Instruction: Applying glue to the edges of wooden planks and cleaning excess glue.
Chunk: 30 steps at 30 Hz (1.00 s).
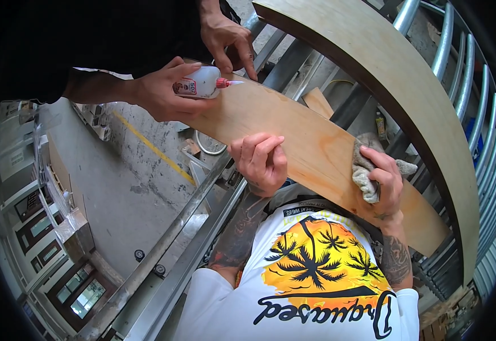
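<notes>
The curved plywood strip [299, 133] lies slantwise across the middle of the view, held at both ends. The left hand [261, 163] has its fingers curled shut over the strip's near edge. The right hand [380, 183] is closed on a grey rag [366, 170], which it presses against the strip's face.

At the strip's far end a co-worker's hand [162, 92] tips a white glue bottle [201, 82] with a red nozzle onto the wood, and that person's other hand [229, 37] steadies the end. I judge the main risk to be glue running down the slanted face to the left fingers or into the rag, bonding either to the wood. A loosened grip could also let the springy strip twist away from the nozzle.

A larger curved wooden panel [413, 91] crowds in just behind, backed by metal tubes [478, 96]. Steel rails [165, 250] run below, above the concrete floor [128, 187].
</notes>
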Tool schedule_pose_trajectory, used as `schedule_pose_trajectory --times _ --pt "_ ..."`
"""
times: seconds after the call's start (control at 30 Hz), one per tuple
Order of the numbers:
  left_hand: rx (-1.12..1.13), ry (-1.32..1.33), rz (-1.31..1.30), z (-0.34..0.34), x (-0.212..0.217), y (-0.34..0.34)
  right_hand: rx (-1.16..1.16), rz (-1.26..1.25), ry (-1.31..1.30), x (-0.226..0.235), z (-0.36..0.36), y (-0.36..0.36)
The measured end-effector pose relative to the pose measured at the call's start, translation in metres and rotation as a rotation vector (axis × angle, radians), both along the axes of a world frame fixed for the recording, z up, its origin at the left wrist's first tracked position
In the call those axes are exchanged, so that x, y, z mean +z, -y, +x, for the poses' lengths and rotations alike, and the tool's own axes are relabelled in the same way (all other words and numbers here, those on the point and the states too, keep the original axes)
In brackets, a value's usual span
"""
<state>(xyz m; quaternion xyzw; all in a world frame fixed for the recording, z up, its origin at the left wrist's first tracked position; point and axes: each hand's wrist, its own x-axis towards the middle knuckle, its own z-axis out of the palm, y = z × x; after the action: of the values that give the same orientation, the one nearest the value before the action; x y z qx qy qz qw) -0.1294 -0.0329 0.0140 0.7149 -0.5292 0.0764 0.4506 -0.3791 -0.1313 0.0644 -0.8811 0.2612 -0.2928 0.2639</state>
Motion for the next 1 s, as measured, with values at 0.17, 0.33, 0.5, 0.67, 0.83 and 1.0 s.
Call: schedule_pose_trajectory --times 0.17,0.33,0.5,0.67,0.83,1.0 --pt "0.002 -0.007 -0.005 0.0 0.0 0.001 -0.001 0.014 -0.007 0.004 0.005 -0.002" --pt "0.017 -0.021 0.013 -0.001 -0.002 -0.002 0.026 0.001 -0.022 0.004 0.002 -0.001" --pt "-0.052 -0.045 0.092 0.003 0.005 -0.008 0.101 -0.013 -0.08 0.011 0.0 0.0" --pt "0.336 -0.216 0.075 0.013 -0.012 -0.01 0.227 0.003 -0.145 0.008 0.007 0.002" --pt "0.262 -0.14 0.178 0.015 -0.011 -0.014 0.281 0.016 -0.128 0.01 0.074 0.006" --pt "0.266 -0.13 0.187 0.016 -0.012 -0.013 0.254 0.009 -0.063 -0.005 0.136 0.014"
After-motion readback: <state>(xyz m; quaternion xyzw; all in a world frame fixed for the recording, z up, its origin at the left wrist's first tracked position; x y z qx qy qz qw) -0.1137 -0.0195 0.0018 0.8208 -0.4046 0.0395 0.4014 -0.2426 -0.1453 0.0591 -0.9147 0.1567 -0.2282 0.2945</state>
